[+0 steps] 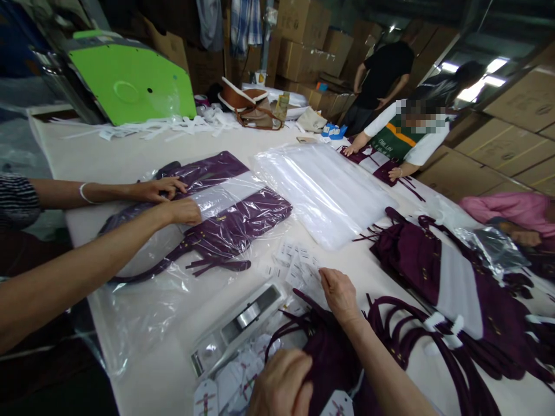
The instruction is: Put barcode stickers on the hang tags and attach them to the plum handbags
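Observation:
My right hand (342, 296) reaches over the table, thumb and fingers pinched at the edge of some printed white labels (298, 263). Low in the view, my left hand (281, 384) is curled closed beside a dark purple strapped fabric bag (332, 346); what its fingers hold is hidden. White hang tags (229, 381) with a coloured print lie left of that hand, and another tag (338, 404) rests on the purple fabric. Just beyond them is a grey tape dispenser (238, 323) with a roll in it.
At left, a co-worker's two hands (184, 211) press on a plastic-wrapped purple bag (225, 231). Clear plastic sleeves (325, 190) lie mid-table. Stacked purple bags (416, 266) fill the right. A green machine (134, 81) stands at the back left. Other people work across the table.

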Demonstrator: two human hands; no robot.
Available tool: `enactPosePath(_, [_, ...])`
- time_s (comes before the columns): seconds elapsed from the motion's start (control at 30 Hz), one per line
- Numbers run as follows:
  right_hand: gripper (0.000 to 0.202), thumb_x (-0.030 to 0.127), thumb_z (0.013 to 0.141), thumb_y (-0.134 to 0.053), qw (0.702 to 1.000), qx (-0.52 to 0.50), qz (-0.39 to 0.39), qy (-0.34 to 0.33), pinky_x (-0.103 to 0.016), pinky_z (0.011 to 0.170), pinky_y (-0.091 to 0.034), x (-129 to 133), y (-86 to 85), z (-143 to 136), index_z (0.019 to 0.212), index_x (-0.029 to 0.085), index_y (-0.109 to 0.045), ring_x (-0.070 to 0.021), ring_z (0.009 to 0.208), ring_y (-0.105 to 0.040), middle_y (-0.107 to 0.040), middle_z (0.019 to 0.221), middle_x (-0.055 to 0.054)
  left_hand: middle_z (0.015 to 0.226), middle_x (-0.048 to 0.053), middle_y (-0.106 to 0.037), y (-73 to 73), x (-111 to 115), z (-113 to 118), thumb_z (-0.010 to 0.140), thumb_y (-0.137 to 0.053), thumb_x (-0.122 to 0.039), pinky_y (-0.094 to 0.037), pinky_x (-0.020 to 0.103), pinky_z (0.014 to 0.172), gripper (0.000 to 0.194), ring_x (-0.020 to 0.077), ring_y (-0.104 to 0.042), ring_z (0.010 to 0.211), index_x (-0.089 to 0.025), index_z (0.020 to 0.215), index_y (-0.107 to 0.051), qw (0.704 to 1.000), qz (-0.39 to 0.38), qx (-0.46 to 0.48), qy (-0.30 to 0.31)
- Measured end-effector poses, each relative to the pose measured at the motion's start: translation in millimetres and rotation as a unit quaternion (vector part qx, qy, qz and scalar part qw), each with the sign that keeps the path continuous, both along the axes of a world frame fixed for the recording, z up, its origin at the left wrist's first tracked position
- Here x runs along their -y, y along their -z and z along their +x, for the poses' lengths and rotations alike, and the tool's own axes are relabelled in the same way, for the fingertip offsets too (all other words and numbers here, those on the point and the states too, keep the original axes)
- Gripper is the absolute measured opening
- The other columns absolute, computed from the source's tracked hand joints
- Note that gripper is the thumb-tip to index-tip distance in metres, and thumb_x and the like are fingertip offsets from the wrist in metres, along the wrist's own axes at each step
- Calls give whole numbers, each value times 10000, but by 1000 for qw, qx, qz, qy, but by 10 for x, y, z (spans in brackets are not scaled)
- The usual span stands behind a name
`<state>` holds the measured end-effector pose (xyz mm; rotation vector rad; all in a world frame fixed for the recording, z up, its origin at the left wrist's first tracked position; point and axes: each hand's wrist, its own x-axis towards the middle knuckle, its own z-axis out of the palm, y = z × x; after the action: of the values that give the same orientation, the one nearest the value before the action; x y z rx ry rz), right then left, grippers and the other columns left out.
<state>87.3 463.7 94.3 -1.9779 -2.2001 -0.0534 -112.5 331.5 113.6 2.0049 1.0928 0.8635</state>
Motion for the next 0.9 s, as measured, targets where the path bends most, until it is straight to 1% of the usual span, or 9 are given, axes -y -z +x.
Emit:
enactPosePath(0.13, [256,206,894,-385,996,28,65,-50,-286,674,-325,140,-162,-66,801,155,-618,-186,690,-534,-628,710,-65,1147,131,-562,-51,-576,321,784,-375,-72,-452,378,926,393,210,-524,1077,-134,1154,-493,986,-104,23,-131])
enactPosePath(0.23, [246,189,889,-385,991,44,97,-86,-290,660,-314,249,-283,-109,779,158,-602,-181,660,-500,-599,672,-54,1244,159,-490,77,-891,580,750,-411,-36,-396,360,979,450,217,-448,1175,-94,1193,-454,977,-144,-4,-155])
enactPosePath(0.3, [230,175,883,-395,985,61,121,-103,-293,650,-314,310,-344,-121,767,160,-594,-178,637,-483,-580,642,-44,1114,153,-566,183,-998,689,761,-424,-44,-434,348,913,350,223,-521,1075,-93,1091,-529,976,-157,-18,-152])
enactPosePath(0.37, [211,149,873,-404,980,81,144,-106,-299,648,-322,363,-386,-124,771,155,-589,-180,640,-486,-580,641,-46,877,115,-621,265,-1031,735,792,-395,-60,-476,339,793,231,214,-590,875,-116,880,-601,976,-160,-24,-146])
enactPosePath(0.43, [193,122,861,-403,976,93,160,-111,-313,679,-342,414,-405,-136,847,142,-595,-196,729,-522,-630,759,-80,746,85,-605,313,-1019,736,816,-356,-70,-477,327,710,259,199,-587,746,-137,743,-595,978,-151,-28,-142])
enactPosePath(0.53, [298,71,841,-368,969,98,142,-176,-321,712,-383,490,-380,-192,1063,137,-555,-204,838,-554,-640,1027,-107,733,71,-601,345,-978,711,825,-355,-92,-467,308,658,246,187,-567,695,-149,748,-581,981,-127,-28,-142])
enactPosePath(0.63, [416,5,805,-319,970,88,82,-209,-265,644,-430,521,-300,-258,1162,123,-496,-154,737,-592,-627,1085,-114,737,70,-607,367,-959,701,821,-370,-106,-474,302,634,217,189,-568,681,-147,780,-579,985,-102,-24,-138])
enactPosePath(0.77, [381,-10,794,-354,982,91,-9,-168,-218,567,-424,468,-234,-240,1113,120,-517,-132,647,-611,-659,919,-86,799,79,-622,408,-908,682,850,-325,-113,-505,325,696,261,196,-596,760,-148,825,-583,988,-70,-17,-133])
enactPosePath(0.9, [185,63,825,-456,979,123,-50,-152,-233,545,-354,418,-271,-146,843,193,-586,-136,580,-572,-608,723,-16,1206,182,-518,528,-677,581,843,-293,-74,-481,391,881,354,237,-503,1121,-94,1146,-477,988,-23,-24,-151])
